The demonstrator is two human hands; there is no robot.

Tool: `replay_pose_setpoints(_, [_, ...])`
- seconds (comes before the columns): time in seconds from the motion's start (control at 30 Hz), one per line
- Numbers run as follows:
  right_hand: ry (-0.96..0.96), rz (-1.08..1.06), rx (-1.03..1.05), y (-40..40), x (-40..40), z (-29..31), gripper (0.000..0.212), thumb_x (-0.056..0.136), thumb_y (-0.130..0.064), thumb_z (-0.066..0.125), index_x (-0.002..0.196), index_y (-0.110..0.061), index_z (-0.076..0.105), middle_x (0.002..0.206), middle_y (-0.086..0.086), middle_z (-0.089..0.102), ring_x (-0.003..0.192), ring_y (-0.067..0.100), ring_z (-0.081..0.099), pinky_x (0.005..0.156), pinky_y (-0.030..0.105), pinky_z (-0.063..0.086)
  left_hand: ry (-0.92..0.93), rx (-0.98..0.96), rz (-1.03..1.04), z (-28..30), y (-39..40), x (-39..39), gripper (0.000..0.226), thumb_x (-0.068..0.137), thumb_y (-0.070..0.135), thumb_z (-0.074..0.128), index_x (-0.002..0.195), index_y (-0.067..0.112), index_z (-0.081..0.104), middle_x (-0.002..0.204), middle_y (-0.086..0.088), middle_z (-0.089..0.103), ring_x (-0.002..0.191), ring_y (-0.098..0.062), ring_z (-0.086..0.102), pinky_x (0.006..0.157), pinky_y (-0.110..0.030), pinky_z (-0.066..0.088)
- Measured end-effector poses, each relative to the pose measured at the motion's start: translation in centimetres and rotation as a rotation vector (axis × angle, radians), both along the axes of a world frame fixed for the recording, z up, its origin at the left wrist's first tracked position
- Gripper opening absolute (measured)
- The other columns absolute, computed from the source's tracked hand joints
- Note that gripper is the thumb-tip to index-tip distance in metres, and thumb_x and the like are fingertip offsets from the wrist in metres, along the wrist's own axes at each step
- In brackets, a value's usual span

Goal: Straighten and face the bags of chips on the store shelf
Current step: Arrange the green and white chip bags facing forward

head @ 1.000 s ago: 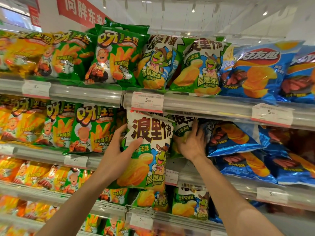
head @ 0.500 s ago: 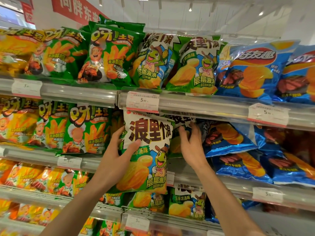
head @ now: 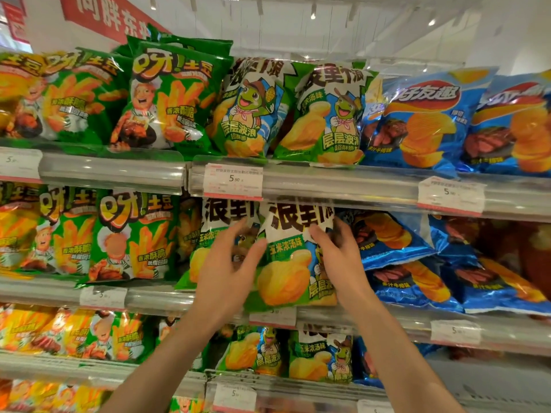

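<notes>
Shelving fills the view, four tiers of snack bags behind clear plastic rails (head: 343, 186) hung with white price tags, under a white ceiling with small spot lamps and a red banner (head: 110, 16) at upper left. Take the price tag (head: 233, 181) marked 5.90 as the landmark. Left of it and below stand green bags of potato sticks (head: 134, 236); far to its right lie blue bags (head: 396, 239), slumped and tilted. Directly beneath it, on the second shelf (head: 155, 296), sit two green-and-white chip bags side by side.

The right chip bag (head: 286, 263) is the one in hand: upright, long axis vertical, front outward, its foot over the rail. It stands between the hands and slightly above them. The left hand (head: 226, 269) lies with spread fingers on the seam between the two bags, thumb pressing the held bag's left edge. The right hand (head: 337, 254) curls round that bag's right edge, grasping it. Both are equally near. The left chip bag (head: 214, 234) sits partly behind, leaning a little, so the next push probably goes straight back and level.
</notes>
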State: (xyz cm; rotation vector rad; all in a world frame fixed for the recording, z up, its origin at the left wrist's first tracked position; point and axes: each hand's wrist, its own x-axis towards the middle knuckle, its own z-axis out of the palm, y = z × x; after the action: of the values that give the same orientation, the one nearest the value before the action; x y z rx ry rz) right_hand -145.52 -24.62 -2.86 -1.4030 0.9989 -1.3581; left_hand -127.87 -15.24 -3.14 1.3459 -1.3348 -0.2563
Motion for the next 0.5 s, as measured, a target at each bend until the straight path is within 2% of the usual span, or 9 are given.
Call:
replay_pose_setpoints(0.07, [0.025,-0.065,-0.059,-0.5,0.4,0.7,0.061,0.095,-0.042,0.062,0.149,-0.030,0.036,0.131,-0.009,0.057,0.121,0.013,0.054,0.104,0.040,0.046,-0.078,-0.071,0.122,-0.7,-0.2,1.9,0.050,0.092,0.055,0.056,0.136,0.032,0.052,0.125,0.015,0.055,0.106,0.000,0.059,0.088,-0.032,0.056])
replay_pose_setpoints(0.13, [0.107,-0.134,-0.154,-0.9,1.0,0.9,0.062,0.099,-0.038,0.056,0.153,-0.022,0.030,0.137,-0.007,0.050,0.126,0.012,0.046,0.102,0.028,0.037,-0.213,-0.078,0.225,-1.7,-0.8,3.5,0.049,0.094,0.050,0.058,0.137,0.029,0.052,0.135,0.010,0.048,0.125,-0.010,0.046,0.103,-0.043,0.047])
replay_pose_setpoints(0.17, [0.175,-0.176,-0.193,-1.0,1.4,0.7,0.064,0.101,-0.040,0.053,0.154,-0.019,0.026,0.142,-0.004,0.046,0.131,0.014,0.042,0.105,0.027,0.033,-0.276,-0.060,0.258,-2.3,-1.0,4.1,0.052,0.092,0.050,0.057,0.139,0.028,0.051,0.142,0.005,0.043,0.132,-0.015,0.037,0.109,-0.047,0.041])
replay_pose_setpoints(0.27, [0.435,-0.321,-0.313,-1.1,2.2,-1.1,0.070,0.102,-0.049,0.039,0.158,-0.016,0.013,0.160,0.010,0.022,0.147,0.028,0.025,0.119,0.042,0.026,-0.367,-0.020,0.280,-3.6,-1.4,4.6,0.063,0.089,0.054,0.052,0.145,0.027,0.046,0.157,-0.004,0.030,0.143,-0.027,0.025,0.113,-0.052,0.031])
replay_pose_setpoints(0.33, [0.525,-0.424,-0.444,-0.5,2.1,-2.3,0.070,0.102,-0.054,0.032,0.158,-0.016,0.013,0.163,0.012,0.014,0.150,0.031,0.019,0.120,0.050,0.025,-0.390,0.001,0.265,-4.3,-1.6,4.7,0.065,0.090,0.055,0.051,0.149,0.029,0.041,0.161,-0.003,0.023,0.146,-0.026,0.021,0.115,-0.053,0.028])
replay_pose_setpoints(0.4, [0.568,-0.464,-0.539,0.9,2.2,-3.1,0.076,0.099,-0.062,0.032,0.158,-0.017,0.015,0.165,0.010,0.009,0.151,0.028,0.015,0.120,0.051,0.025,-0.426,-0.003,0.281,-4.8,-1.8,4.9,0.068,0.091,0.056,0.052,0.151,0.030,0.037,0.163,-0.002,0.019,0.148,-0.025,0.019,0.115,-0.051,0.025])
replay_pose_setpoints(0.5, [0.684,-0.406,-0.578,2.8,2.8,-4.9,0.092,0.091,-0.074,0.037,0.160,-0.021,0.007,0.167,0.005,-0.007,0.154,0.022,-0.002,0.122,0.051,0.016,-0.443,-0.014,0.295,-5.5,-2.2,5.0,0.073,0.090,0.060,0.051,0.153,0.029,0.034,0.165,-0.003,0.017,0.150,-0.025,0.017,0.115,-0.047,0.023])
